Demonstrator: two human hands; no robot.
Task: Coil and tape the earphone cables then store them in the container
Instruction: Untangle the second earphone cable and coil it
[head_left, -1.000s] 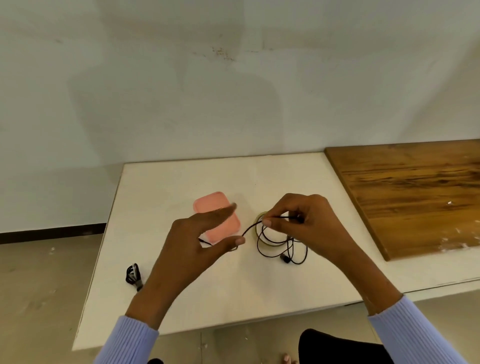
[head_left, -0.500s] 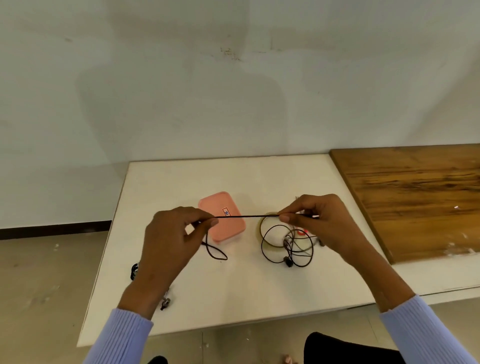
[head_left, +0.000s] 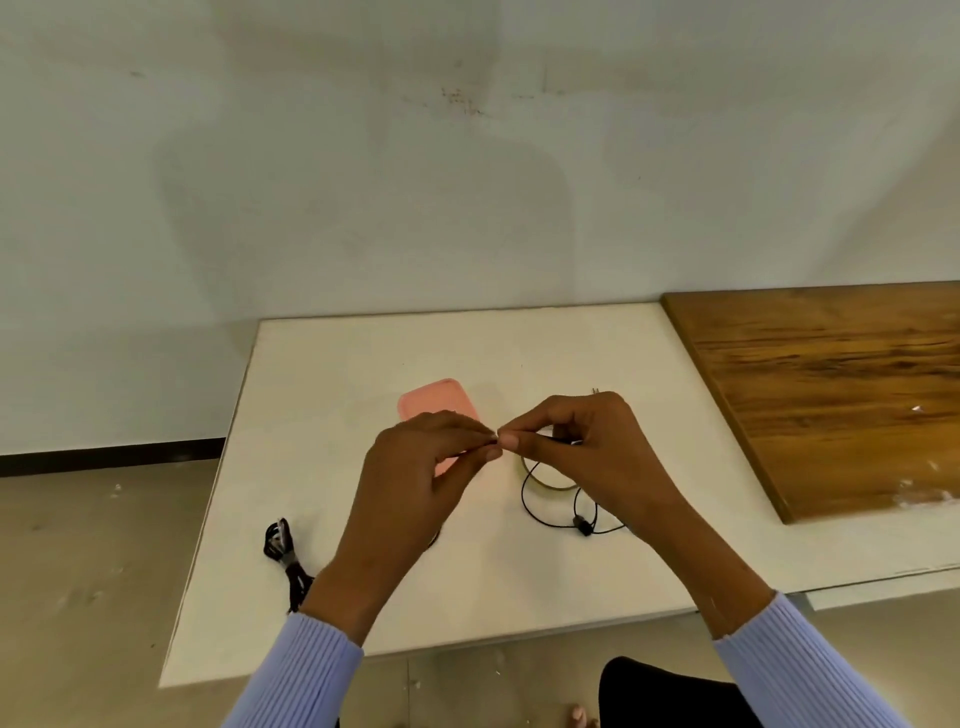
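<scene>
Black earphone cable (head_left: 540, 512) hangs in loops from our two hands: left hand (head_left: 415, 467) and right hand (head_left: 587, 452) pinch it, fingertips meeting above the white table (head_left: 519, 587). One pink container (head_left: 439, 408), one tape roll (head_left: 545, 480) and one taped cable bundle (head_left: 283, 548) lie there.

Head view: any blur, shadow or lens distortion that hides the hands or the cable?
Head view: sharp, evenly lit; the left hand and right hand show clearly, the thin earphone cable stays readable; a soft shadow falls on the wall; the wide angle skews the white table edges.
</scene>
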